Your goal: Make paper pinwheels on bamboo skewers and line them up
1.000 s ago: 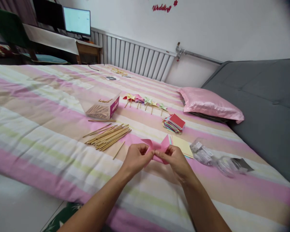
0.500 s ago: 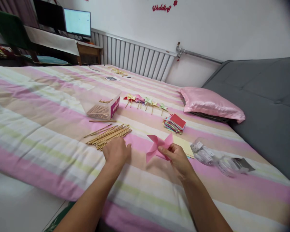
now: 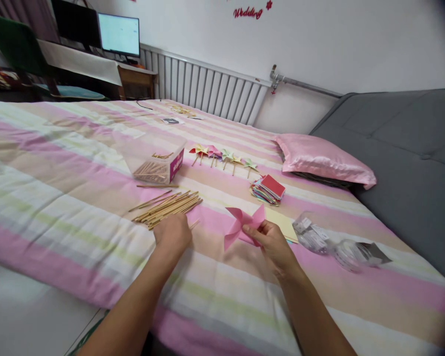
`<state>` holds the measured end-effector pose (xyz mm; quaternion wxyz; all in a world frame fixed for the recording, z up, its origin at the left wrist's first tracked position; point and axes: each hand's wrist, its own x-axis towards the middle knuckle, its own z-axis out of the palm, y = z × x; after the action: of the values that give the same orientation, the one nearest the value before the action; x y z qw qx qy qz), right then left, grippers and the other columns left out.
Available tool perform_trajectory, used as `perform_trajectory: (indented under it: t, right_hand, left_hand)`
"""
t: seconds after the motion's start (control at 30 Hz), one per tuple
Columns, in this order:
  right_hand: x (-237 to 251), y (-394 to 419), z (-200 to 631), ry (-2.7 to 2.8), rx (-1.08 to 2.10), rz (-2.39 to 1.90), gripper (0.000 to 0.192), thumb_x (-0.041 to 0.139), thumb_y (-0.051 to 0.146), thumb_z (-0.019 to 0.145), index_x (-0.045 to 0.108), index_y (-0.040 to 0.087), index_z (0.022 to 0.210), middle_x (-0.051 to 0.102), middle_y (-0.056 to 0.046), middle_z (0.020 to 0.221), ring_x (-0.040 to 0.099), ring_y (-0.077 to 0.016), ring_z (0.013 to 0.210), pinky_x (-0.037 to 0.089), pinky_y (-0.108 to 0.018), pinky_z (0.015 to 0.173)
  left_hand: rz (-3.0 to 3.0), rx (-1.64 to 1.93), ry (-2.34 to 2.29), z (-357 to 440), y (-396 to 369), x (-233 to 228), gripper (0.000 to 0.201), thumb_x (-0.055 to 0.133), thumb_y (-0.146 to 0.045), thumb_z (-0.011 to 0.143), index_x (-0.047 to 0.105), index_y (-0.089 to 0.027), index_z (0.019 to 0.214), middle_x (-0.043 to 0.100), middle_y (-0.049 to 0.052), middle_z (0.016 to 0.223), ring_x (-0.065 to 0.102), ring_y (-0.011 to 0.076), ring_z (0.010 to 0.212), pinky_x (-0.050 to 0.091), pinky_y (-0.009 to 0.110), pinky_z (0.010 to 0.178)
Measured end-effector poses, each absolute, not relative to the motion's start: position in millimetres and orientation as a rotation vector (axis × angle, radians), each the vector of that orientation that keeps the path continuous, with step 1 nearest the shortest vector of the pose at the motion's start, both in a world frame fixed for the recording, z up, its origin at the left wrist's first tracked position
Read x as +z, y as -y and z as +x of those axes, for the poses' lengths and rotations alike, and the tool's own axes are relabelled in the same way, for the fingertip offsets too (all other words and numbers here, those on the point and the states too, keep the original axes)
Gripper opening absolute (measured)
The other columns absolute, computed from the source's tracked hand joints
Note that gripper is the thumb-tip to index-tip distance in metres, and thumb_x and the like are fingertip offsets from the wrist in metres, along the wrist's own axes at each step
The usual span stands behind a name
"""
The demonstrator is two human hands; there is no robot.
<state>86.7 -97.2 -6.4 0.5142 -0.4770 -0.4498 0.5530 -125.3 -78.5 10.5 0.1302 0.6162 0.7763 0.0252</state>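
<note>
In my right hand (image 3: 272, 242) a pink paper pinwheel (image 3: 241, 225) is pinched between thumb and fingers, its folded blades facing left and up. My left hand (image 3: 173, 235) is closed at the near end of a pile of thin wooden sticks (image 3: 170, 205). From its right side pokes the pale tip of a wooden stick (image 3: 195, 224); the fingers around it are mostly hidden behind the back of the hand. Beside my right hand lie yellow paper sheets (image 3: 282, 223). A stack of coloured paper squares (image 3: 269, 189), red on top, sits farther back.
Behind the pile stands a clear plastic box (image 3: 157, 170) of sticks. Several finished pinwheels (image 3: 222, 154) lie in a row past it. Clear plastic packets (image 3: 311, 235) are to the right. A pink pillow (image 3: 326, 158) rests near the grey headboard (image 3: 400, 143) on the striped bedspread (image 3: 230, 291).
My left hand has shifted slightly left and toward me, and a stick tip now shows at its right side. The right hand and the pink pinwheel have stayed nearly still.
</note>
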Motion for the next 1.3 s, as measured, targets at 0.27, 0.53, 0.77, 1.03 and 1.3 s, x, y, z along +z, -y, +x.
perform_trajectory:
  t: [0.27, 0.53, 0.77, 1.03, 1.3]
  right_hand:
    - [1.2, 102.7, 82.5, 1.08, 1.316, -0.899, 0.02, 0.078, 0.028, 0.062, 0.07, 0.018, 0.077, 0.065, -0.001, 0.071, 0.056, -0.0136, 0.068, 0.044, -0.026, 0.064]
    - [14.7, 120.2, 78.5, 1.404, 1.004, -0.693, 0.008, 0.071, 0.028, 0.071, 0.068, 0.021, 0.073, 0.061, -0.002, 0.068, 0.057, -0.015, 0.065, 0.045, -0.025, 0.056]
    - [21.9, 126.8, 81.0, 1.613, 0.652, -0.721, 0.004, 0.065, 0.025, 0.077, 0.067, 0.023, 0.079, 0.061, -0.005, 0.088, 0.059, -0.0182, 0.082, 0.046, -0.033, 0.075]
    - [20.4, 129.2, 80.9, 1.608, 0.636, -0.728, 0.006, 0.067, 0.022, 0.075, 0.068, 0.024, 0.08, 0.065, -0.005, 0.095, 0.062, -0.0172, 0.081, 0.049, -0.031, 0.072]
    - [16.9, 128.6, 81.5, 1.531, 0.645, -0.752, 0.005, 0.07, 0.024, 0.072, 0.07, 0.025, 0.077, 0.069, -0.005, 0.085, 0.064, -0.0195, 0.081, 0.051, -0.032, 0.072]
  left_hand:
    - [1.739, 1.014, -1.327, -110.1, 76.2, 4.8, 0.021, 0.057, -0.033, 0.074, 0.069, -0.016, 0.072, 0.069, 0.004, 0.07, 0.06, 0.0157, 0.064, 0.044, 0.025, 0.059]
    - [1.562, 1.121, -0.913, -96.1, 88.7, 11.8, 0.017, 0.065, -0.029, 0.073, 0.072, -0.016, 0.08, 0.071, 0.006, 0.081, 0.062, 0.0164, 0.075, 0.046, 0.024, 0.065]
    - [1.679, 1.147, -0.808, -99.9, 88.5, 12.6, 0.017, 0.061, -0.028, 0.078, 0.072, -0.018, 0.087, 0.069, 0.007, 0.084, 0.06, 0.0173, 0.082, 0.045, 0.028, 0.075]
    - [1.656, 1.104, -0.747, -101.7, 89.5, 16.6, 0.017, 0.061, -0.027, 0.078, 0.074, -0.019, 0.087, 0.067, 0.006, 0.081, 0.058, 0.0167, 0.078, 0.043, 0.026, 0.068]
    - [1.615, 1.076, -0.739, -100.7, 90.7, 18.7, 0.015, 0.064, -0.026, 0.075, 0.074, -0.018, 0.084, 0.066, 0.006, 0.075, 0.057, 0.0159, 0.074, 0.044, 0.025, 0.065]
